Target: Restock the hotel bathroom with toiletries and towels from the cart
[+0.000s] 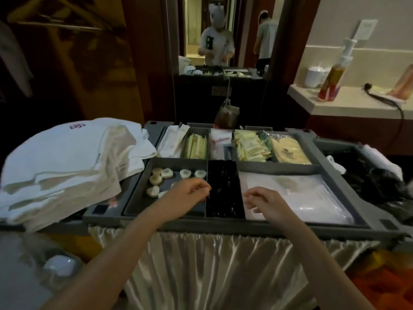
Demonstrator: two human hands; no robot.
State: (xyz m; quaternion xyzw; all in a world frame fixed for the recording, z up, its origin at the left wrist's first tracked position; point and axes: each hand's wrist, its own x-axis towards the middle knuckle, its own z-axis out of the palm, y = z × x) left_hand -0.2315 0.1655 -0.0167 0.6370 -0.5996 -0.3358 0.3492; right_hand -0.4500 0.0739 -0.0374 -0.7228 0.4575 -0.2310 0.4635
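Observation:
The grey cart tray stands in front of me, split into compartments. My left hand hovers with loosely curled fingers over the right end of the compartment of round wrapped soaps; nothing shows in its grasp. With its fingers curled the same way and nothing visible in them, my right hand hangs over the left edge of the clear plastic packets. Between the hands lies a compartment of black items. A stack of folded white towels sits on the cart's left end.
The back row holds white wrapped items, slim green packets, yellow sachets and flat yellow packets. A black bag hangs at the right. A counter at the far right carries a pump bottle, a white cup and a cord.

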